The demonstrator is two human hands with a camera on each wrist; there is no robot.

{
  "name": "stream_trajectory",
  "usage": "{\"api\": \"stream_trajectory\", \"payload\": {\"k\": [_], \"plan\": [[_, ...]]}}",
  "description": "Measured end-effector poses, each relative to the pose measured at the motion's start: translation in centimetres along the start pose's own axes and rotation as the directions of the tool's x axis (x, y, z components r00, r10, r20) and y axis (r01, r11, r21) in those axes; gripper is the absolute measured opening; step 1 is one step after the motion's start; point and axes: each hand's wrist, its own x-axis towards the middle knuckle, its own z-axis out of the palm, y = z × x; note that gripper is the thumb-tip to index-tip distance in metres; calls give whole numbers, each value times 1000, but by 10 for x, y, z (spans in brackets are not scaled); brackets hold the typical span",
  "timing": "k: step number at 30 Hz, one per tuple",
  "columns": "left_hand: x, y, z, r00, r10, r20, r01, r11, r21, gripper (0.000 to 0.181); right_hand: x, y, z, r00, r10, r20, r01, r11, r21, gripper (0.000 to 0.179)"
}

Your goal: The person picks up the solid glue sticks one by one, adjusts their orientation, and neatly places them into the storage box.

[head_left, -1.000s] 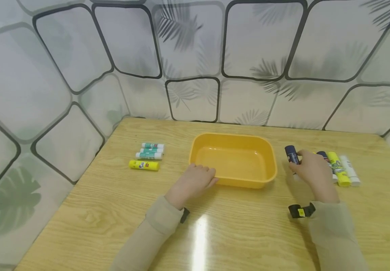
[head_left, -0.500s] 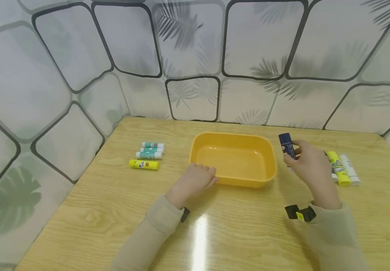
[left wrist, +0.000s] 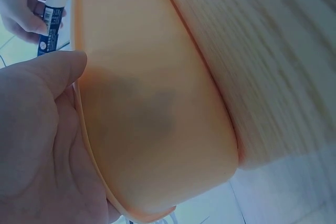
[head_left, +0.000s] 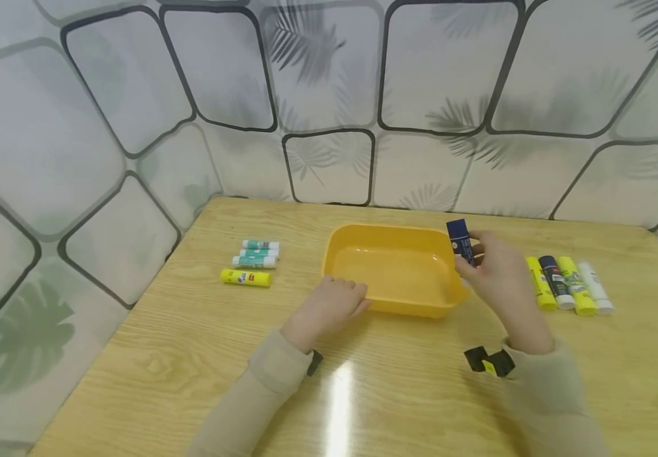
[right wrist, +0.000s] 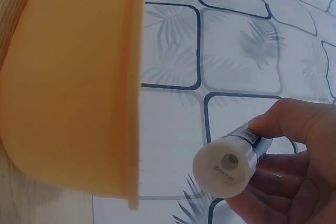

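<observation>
A dark blue glue stick with a white base is pinched between the thumb and fingers of my right hand, raised at the right rim of a yellow-orange plastic basin. In the right wrist view the round white end of the glue stick faces the camera, beside the basin's outer wall. My left hand grips the near left rim of the basin. The left wrist view shows that hand's thumb at the rim, with the fingers partly hidden behind it.
To the right lie several glue sticks side by side: two yellow, a dark blue one and a white one. Left of the basin are small teal-and-white glue sticks and a yellow one. A patterned wall covering borders the wooden table.
My right hand has lifted the dark blue glue stick and carried it left to the basin's right rim, uncovering the glue sticks on the right. My left hand has stayed on the rim.
</observation>
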Motion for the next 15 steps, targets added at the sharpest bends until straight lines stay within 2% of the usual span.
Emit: {"api": "stream_trajectory", "payload": {"k": [8,11,15], "plan": [[0,1,0,1000,1,-5,-1,1000,0,27,9,3,17,996,1,86,-7,998,60,64],[0,1,0,1000,3,-10,-3,1000,-3,27,12,4,25,996,-39,83,33,997,73,68],[0,1,0,1000,3,-17,-3,1000,4,27,14,6,35,992,-96,78,94,995,34,70]]}}
